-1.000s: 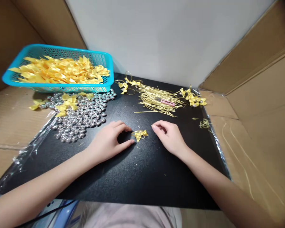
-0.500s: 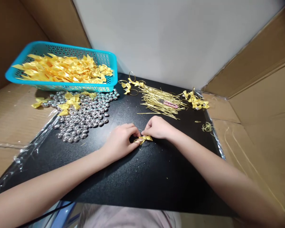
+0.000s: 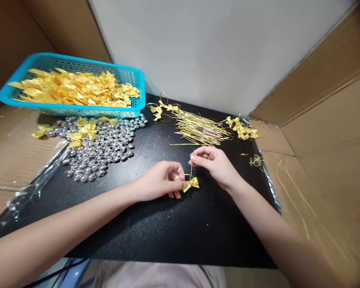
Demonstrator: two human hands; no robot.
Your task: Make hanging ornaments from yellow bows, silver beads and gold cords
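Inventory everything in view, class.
basket: one, turquoise, left
bows: many, yellow, in basket
beads: many, silver, left
loose bows: several, yellow, among beads
strands: many, gold, back
tool: one, pink, on strands
looped bows: several, yellow, beside strands
scraps: some, yellowish, right
held bow: one, yellow, centre
table: one, black, centre
cardboard: several, brown, sides
film: some, clear, edges
wall: one, white, back
item: one, blue, bottom
cable: one, black, bottom
clothing: one, pale, bottom
left hand, right hand: two, centre

The right hand [image 3: 216,165] has drawn a gold cord [image 3: 191,170] upward from the yellow bow [image 3: 193,183].
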